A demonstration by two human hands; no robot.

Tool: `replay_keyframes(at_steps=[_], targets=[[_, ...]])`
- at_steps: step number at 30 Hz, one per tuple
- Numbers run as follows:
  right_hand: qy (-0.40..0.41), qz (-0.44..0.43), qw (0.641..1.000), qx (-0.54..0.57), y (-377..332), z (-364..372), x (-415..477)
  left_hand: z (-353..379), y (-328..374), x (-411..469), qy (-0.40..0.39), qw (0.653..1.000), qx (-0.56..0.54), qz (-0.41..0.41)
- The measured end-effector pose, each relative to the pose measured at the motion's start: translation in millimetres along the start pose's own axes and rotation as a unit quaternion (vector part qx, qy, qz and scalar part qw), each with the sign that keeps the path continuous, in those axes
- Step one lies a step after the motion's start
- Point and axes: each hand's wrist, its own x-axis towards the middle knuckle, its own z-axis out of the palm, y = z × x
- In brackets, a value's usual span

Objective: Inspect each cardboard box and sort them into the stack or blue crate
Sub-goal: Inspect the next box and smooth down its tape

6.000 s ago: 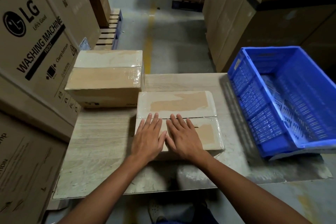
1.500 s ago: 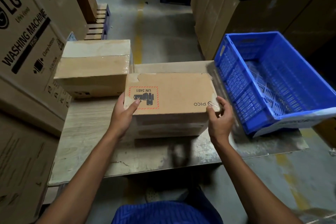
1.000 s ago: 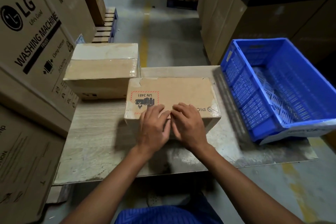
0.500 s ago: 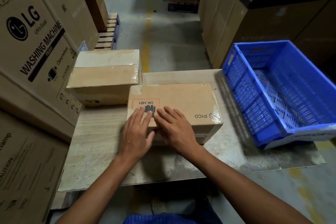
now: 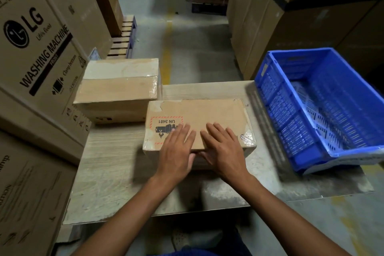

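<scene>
While both palms lay flat, PICO cardboard box (image 5: 199, 122) sat on wooden table (image 5: 116, 172), long axis running left-right, UN 3481 battery label (image 5: 166, 127) at left end, print upside down to wearer. Left hand (image 5: 176, 151) and right hand (image 5: 224, 149) side by side, fingers spread, pressed on near half of top, gripping nothing. Box centre lay just beyond fingertips. Taped box stack (image 5: 118, 89) touched its far-left corner; blue crate (image 5: 311, 110) stood right, apart
</scene>
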Motion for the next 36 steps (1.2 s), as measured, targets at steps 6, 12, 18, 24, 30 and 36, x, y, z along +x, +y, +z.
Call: replay_keyframes(at_steps=[6,12,18,24,30,36], targets=[[-0.003,-0.024,0.999,0.035,3.7,-3.9,-0.1,2.3,1.3,2.7,0.007,1.0,0.025,0.009],[-0.029,0.098,0.994,0.036,19.9,-21.7,4.6,-6.3,23.0,23.6,-0.083,0.993,0.064,0.061],[-0.057,0.128,0.989,-0.042,19.8,-24.3,9.8,-4.8,24.1,29.5,-0.073,0.993,0.054,0.075],[-0.131,0.137,0.981,-0.032,18.9,-37.8,53.3,-23.9,-0.1,54.5,-0.01,0.999,-0.024,0.028],[-0.15,0.137,0.977,-0.058,8.9,-21.2,56.8,-13.5,-26.0,47.7,-0.007,0.996,-0.023,-0.081],[-0.174,0.126,0.974,-0.066,-3.0,-27.7,82.3,-20.7,-28.5,53.5,-0.009,0.997,-0.005,-0.081]])
